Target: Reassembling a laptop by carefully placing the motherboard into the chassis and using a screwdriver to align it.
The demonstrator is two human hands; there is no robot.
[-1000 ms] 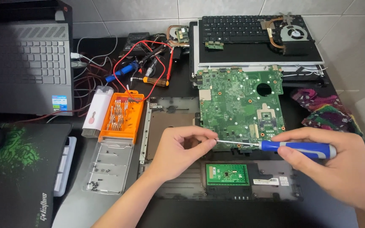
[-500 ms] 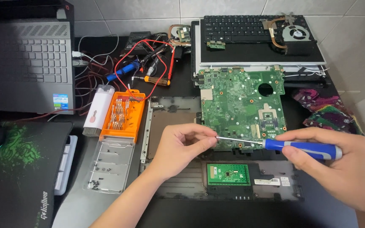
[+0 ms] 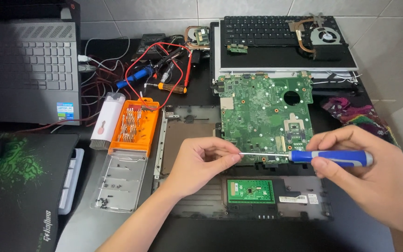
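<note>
The slim steel-shafted screwdriver with the blue and white plastic handle (image 3: 304, 156) is lying level above the lower edge of the green laptop circuit board (image 3: 267, 116), which is sitting in the open grey laptop base shell (image 3: 187, 135). The right hand (image 3: 374, 179) is clenching its fingers round the handle, while the left hand (image 3: 201, 161) is pinching the shaft's tip between thumb and forefinger. To do this well, the tip is best gripped lightly and the shaft kept clear of the board's small parts. Just below, the small green touchpad board (image 3: 250, 191) is lying in the shell. To the left, the orange screwdriver bit case (image 3: 134, 127) and its clear lid holding loose screws (image 3: 120, 182) are crowding the worktop (image 3: 350, 233). Red and black probe leads (image 3: 152, 70) are trailing beyond.
</note>
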